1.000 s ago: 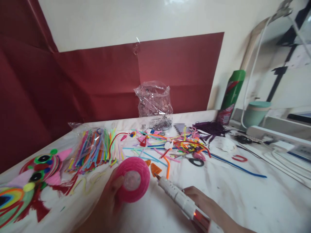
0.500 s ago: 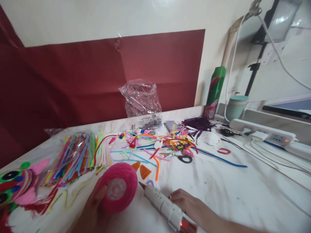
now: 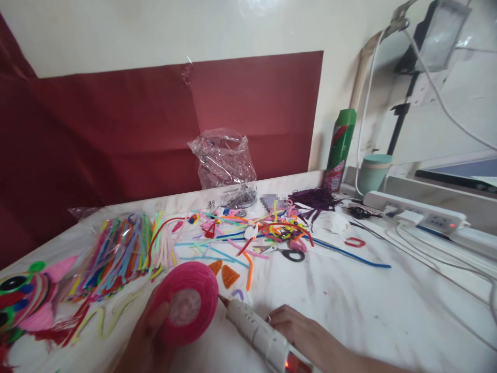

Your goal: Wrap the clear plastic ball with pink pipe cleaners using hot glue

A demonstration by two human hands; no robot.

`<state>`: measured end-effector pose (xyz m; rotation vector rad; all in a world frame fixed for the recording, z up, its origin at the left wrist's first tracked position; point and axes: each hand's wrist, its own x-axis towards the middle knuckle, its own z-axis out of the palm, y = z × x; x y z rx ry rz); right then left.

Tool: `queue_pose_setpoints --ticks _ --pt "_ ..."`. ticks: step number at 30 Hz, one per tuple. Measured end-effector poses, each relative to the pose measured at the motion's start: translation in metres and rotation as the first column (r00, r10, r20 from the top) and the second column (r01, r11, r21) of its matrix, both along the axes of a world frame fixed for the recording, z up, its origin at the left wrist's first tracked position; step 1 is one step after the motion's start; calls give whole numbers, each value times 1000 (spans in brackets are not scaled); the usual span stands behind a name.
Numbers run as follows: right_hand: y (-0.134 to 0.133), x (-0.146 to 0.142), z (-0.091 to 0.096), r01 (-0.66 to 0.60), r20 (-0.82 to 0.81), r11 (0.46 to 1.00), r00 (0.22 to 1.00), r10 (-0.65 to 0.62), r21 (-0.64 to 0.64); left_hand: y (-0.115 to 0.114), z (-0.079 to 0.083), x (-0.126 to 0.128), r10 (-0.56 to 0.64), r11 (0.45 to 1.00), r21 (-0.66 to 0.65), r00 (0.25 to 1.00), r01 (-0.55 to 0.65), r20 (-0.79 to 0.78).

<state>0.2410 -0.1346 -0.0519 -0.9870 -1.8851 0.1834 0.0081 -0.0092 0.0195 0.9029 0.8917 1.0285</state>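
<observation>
The glue gun (image 3: pixel 260 334), gripped in the right hand (image 3: pixel 306 336), now touches the pink ring (image 3: pixel 189 302); left hand (image 3: pixel 145 336) fingers pinch the ring as before.

bare forearms, no sleeves; thin ring (image 3: pixel 267 318) on right grip (image 3: pixel 298 334) finger.

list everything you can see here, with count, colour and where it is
pink ring: one, hot pink, near edge of table, held up
glue gun: one, white, red light lit, tip close to the ring
pipe cleaner bundle: one bagged bundle, mixed colours, left of table
loose pipe cleaners: many, mixed colours, table centre
scissors: one, black handles, centre
orange pieces: two, behind the ring
plastic bag: one, clear, by the red backdrop
spray can: one, green, back right
cup: one, teal, beside the can
power strip: one, white, right
left hand: holds the ring
right hand: grips the glue gun
</observation>
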Motion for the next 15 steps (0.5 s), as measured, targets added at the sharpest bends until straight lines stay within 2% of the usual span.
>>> queue_pose_setpoints --ticks 3,6,11,15 --pt "0 0 -10 -8 -23 1000 1000 8 -23 -4 -1 1 -6 1000 23 1000 6 7" --pt "-1 2 -25 -5 -53 999 999 3 -43 -5 -9 -3 -39 999 17 999 39 0" --pt "-3 18 -42 14 -69 976 997 -30 -217 -5 -21 -7 -143 988 70 989 140 44" --pt "-8 30 -37 -129 -51 968 991 121 -214 -8 -17 -4 -160 983 108 983 150 86"
